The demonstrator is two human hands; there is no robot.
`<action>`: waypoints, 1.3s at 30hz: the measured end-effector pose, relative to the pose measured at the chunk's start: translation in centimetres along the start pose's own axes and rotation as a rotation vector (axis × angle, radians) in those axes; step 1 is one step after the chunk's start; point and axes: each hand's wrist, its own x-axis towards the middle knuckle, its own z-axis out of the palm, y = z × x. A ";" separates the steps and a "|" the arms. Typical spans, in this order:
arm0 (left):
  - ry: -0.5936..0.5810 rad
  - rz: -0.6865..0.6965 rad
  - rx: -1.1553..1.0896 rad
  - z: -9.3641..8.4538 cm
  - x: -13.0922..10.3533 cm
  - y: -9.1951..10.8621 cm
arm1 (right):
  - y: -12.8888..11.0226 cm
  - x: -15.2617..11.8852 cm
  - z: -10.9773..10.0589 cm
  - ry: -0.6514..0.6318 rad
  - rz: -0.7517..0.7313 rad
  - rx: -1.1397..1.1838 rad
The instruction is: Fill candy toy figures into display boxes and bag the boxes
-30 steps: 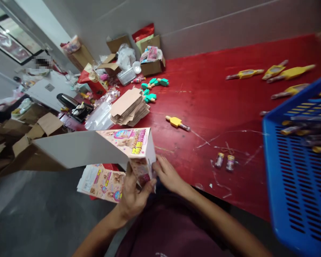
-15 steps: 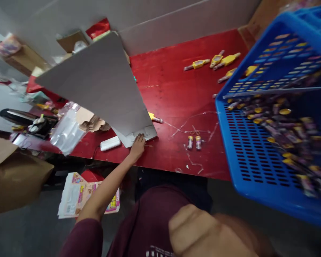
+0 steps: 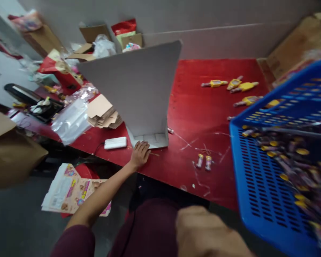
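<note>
My left hand [image 3: 140,154] is closed over the low front edge of a grey cardboard display box [image 3: 147,92]. The box stands on the red table with its tall back panel raised and a shallow tray at the bottom. Close to the camera at the lower edge, my right hand [image 3: 205,232] is blurred, its fingers curled; anything inside it is hidden. Two small tubes with yellow ends [image 3: 204,162] lie on the table right of the box.
On the right, a blue plastic basket [image 3: 237,167] holds many yellow-capped tubes. Several yellow toys [image 3: 216,83] lie farther back. Left of the box are a white power strip [image 3: 115,142], stacked cardboard pieces [image 3: 103,112] and clear plastic bags [image 3: 71,117]. Printed cardboard [image 3: 77,191] lies below the table's edge.
The box has turned, so its tray now faces me more. My left hand's fingers have come from inside the tray to its front edge. The camera view has shifted.
</note>
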 end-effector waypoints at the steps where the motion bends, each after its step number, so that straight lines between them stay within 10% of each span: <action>1: 0.127 -0.028 0.015 -1.4 -0.2 -1.0 | 1.9 0.8 0.2 0.034 0.018 -0.019; 6: 0.486 -0.415 0.255 -9.4 3.3 -9.6 | 16.7 4.3 2.3 0.254 0.469 -0.451; 10: 0.121 -0.598 0.434 -13.0 7.9 -15.4 | 24.2 3.6 4.7 0.073 0.542 -0.589; 14: -0.067 -0.599 0.478 -13.2 9.3 -16.6 | 23.8 1.3 5.3 0.160 0.431 -0.654; 23: -0.030 -0.568 0.481 -14.0 7.9 -15.2 | 18.9 -0.6 5.1 0.223 0.430 -0.637; 30: 0.620 -0.410 0.432 -19.2 -2.9 -10.3 | 14.2 2.2 7.0 -0.082 0.612 -0.160; 35: 0.471 -0.232 0.371 -19.3 -13.6 -1.2 | 12.5 6.1 9.4 -0.182 0.878 0.370; 39: 0.248 -0.165 0.244 -18.0 -16.5 3.7 | 12.9 6.4 9.4 -0.307 1.062 0.484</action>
